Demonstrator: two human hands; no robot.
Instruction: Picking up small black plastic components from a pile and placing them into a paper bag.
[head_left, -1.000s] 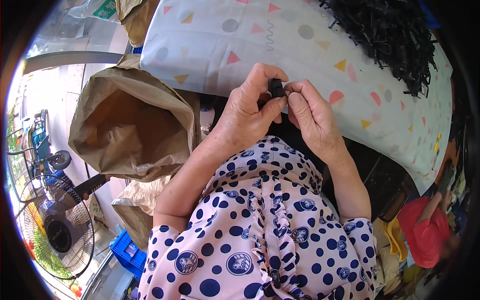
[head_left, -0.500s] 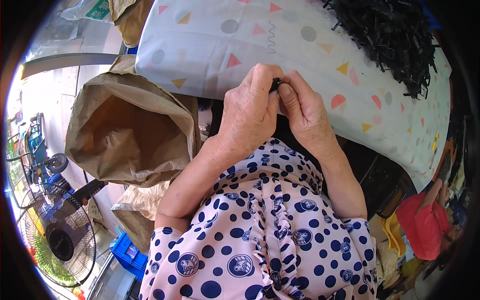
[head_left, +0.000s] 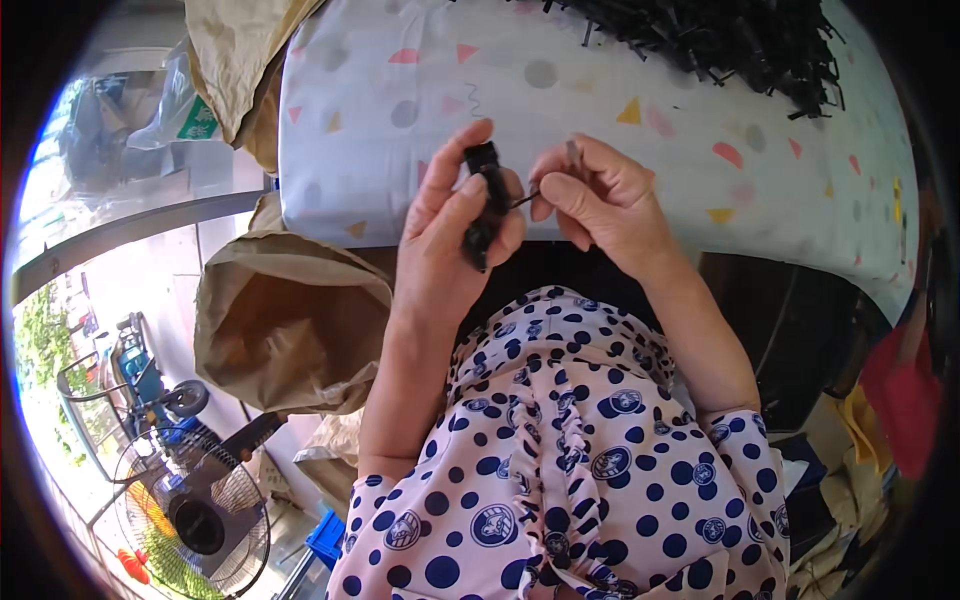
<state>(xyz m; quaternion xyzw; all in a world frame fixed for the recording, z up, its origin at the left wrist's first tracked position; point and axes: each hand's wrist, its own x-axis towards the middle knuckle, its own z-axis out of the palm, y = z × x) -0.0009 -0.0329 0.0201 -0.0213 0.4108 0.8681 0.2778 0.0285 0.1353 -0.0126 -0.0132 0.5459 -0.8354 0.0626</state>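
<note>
Above the near edge of the covered table, my left hand [head_left: 450, 215] is closed around a long, narrow black plastic part [head_left: 482, 205], held roughly upright between thumb and fingers. My right hand [head_left: 605, 200] pinches a slim tool [head_left: 574, 156]; a greyish end shows above the fingers. Its thin dark tip reaches left to the side of the black part; whether it touches is hard to tell. Beyond my hands, a heap of small black plastic pieces [head_left: 720, 45] lies on the table's far right.
An open brown paper bag [head_left: 235, 345] stands left of my lap, beside the patterned tablecloth [head_left: 560, 110]. More brown paper [head_left: 235, 60] hangs at the upper left. A fan [head_left: 195, 525] stands at the lower left. Red cloth [head_left: 900, 400] and yellow cloth [head_left: 865, 425] are at right.
My hands have drawn apart, and the left has turned so the black part now shows along its length. The slim tool has come into sight in my right hand. The view has shifted.
</note>
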